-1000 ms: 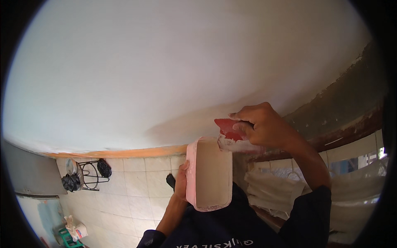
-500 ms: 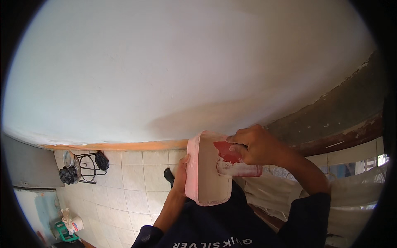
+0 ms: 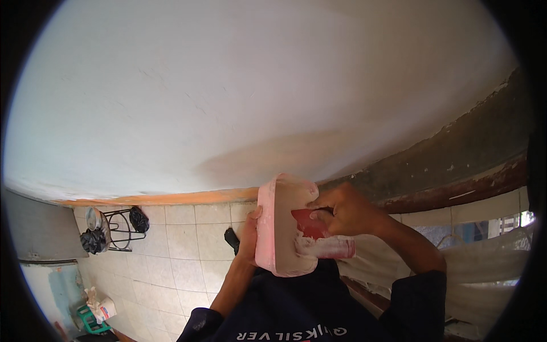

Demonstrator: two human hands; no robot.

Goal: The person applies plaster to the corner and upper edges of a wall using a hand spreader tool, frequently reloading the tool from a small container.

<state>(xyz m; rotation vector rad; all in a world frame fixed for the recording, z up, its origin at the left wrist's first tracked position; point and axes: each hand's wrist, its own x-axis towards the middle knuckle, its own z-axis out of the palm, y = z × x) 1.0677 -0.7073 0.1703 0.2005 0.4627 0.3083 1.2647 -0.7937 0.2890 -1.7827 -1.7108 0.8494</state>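
My left hand (image 3: pixel 248 235) grips the outer left wall of a pink plastic tub (image 3: pixel 266 228), its thumb near the rim. Pale residue coats the tub's inside, and the opening is tilted toward my right hand. Between the fingers and thumb of my right hand (image 3: pixel 347 211) is a flat red putty spreader (image 3: pixel 310 224). White putty (image 3: pixel 327 247) is smeared along the spreader's lower part. The spreader reaches over the tub's right side; whether its edge touches the inside, I cannot tell.
A large pale wall (image 3: pixel 228 85) rises in front, with a bare grey strip (image 3: pixel 433 162) at right. Black plastic bags (image 3: pixel 93 240) hang by a metal-framed stool (image 3: pixel 119 228) on the tiled floor (image 3: pixel 176 251). Light cloth (image 3: pixel 484 268) drapes at right; a green stool (image 3: pixel 91 319) stands lower left.
My right hand and the spreader have moved slightly down and left, further over the tub. The tub has risen a little in view, with my left hand still on it.
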